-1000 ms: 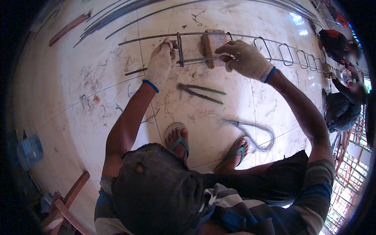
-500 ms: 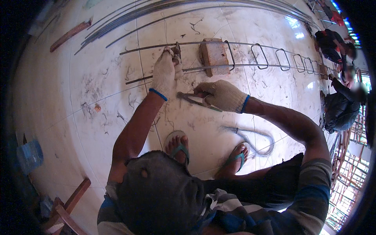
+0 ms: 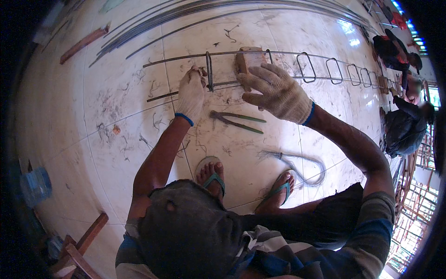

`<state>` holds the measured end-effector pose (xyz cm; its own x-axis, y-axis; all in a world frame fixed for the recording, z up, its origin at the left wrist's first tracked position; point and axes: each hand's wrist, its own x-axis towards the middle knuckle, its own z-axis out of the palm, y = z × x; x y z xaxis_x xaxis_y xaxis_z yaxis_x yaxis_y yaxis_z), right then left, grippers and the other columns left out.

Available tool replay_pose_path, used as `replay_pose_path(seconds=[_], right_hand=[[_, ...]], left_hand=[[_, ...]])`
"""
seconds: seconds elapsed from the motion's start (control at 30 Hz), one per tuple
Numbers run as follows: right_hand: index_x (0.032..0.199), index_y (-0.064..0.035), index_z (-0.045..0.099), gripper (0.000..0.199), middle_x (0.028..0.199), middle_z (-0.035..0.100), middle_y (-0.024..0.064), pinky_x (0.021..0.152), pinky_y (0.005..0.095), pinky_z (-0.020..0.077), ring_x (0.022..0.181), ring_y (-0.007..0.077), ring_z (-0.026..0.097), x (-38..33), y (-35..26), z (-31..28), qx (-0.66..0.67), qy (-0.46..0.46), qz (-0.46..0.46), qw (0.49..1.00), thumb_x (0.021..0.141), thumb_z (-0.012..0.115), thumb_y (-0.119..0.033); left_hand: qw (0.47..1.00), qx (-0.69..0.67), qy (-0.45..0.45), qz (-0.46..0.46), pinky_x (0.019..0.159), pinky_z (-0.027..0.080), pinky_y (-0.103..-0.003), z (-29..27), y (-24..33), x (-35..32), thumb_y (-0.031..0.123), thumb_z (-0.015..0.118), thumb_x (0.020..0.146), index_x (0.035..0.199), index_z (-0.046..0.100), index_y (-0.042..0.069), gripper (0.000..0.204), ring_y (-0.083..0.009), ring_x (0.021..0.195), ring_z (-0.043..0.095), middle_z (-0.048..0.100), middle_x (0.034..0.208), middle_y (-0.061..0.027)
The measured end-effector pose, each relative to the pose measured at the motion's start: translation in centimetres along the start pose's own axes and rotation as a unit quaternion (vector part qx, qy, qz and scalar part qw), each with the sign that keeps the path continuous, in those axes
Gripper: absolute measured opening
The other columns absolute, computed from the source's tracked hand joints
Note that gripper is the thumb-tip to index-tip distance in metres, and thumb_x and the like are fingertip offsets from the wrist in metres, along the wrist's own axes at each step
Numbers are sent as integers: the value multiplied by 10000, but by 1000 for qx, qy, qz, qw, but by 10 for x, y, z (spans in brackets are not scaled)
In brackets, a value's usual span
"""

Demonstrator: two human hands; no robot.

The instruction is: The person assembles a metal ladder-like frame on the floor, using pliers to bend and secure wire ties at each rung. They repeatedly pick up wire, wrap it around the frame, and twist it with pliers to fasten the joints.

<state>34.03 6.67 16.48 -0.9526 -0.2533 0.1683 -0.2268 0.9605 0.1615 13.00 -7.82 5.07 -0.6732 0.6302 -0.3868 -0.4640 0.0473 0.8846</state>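
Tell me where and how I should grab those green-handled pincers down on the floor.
Likely best by both green handles, reaching from above and the right with the right hand, which is open and near. The pincers lie on the floor, head pointing left, handles spread apart toward the right, so one palm could probably close around both.

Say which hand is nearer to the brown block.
Right. The right hand is spread to the lower right of the block, fingers overlapping its edge in view. The left hand is farther off, left of it, beyond the steel loop.
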Motion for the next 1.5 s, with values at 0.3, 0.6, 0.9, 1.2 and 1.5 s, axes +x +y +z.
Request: replay_pose_path(seconds=[0.3, 0.6, 0.9, 1.2, 1.5], right_hand=[[1171, -311, 756, 481, 1350, 619, 0, 1256, 526, 322, 1359, 264, 508, 13, 22, 0, -29, -88, 67, 993, 703, 865, -298], [1283, -139, 652, 434, 1168, 692, 62, 810, 414, 577, 965, 266, 697, -16, 30, 5, 66, -135, 92, 984, 862, 758, -145], [1317, -142, 632, 483, 1053, 699, 107, 748, 420, 596, 894, 302, 716, -39, 40, 12, 67, -145, 145, 976, 851, 747, -85], [1341, -175, 619, 457, 1040, 700, 92, 746, 410, 600, 888, 287, 728, -41, 60, 13, 46, -139, 164, 976, 895, 681, -103], [1302, -39, 633, 439, 842, 641, 65, 742, 341, 556, 761, 162, 648, -42, 47, 12, 476, -194, 342, 787, 918, 435, 42]], left_hand=[[999, -7, -33, -32, 603, 388, -236, -7, 0, -16, 377, 472, 1133, 991, 671, 64, 397, -56, 651, 454, 529, 752, 48], [970, -241, -36, -13, 636, 518, -291, -30, 11, -4, 379, 438, 1138, 1193, 646, 84, 365, -114, 719, 568, 550, 817, 11], [979, -195, 33, 39, 701, 604, -340, -51, 29, 8, 212, 539, 1096, 1314, 638, 55, 286, -169, 782, 657, 636, 915, -38], [964, -266, -6, 22, 799, 643, -381, -67, 15, 16, 246, 580, 1089, 1271, 633, 83, 249, -184, 905, 710, 692, 1061, -75], [928, -320, -181, 56, 1003, 604, -489, -65, 21, 6, 330, 483, 1127, 1297, 565, 107, 292, -254, 1088, 700, 686, 1182, -116]])
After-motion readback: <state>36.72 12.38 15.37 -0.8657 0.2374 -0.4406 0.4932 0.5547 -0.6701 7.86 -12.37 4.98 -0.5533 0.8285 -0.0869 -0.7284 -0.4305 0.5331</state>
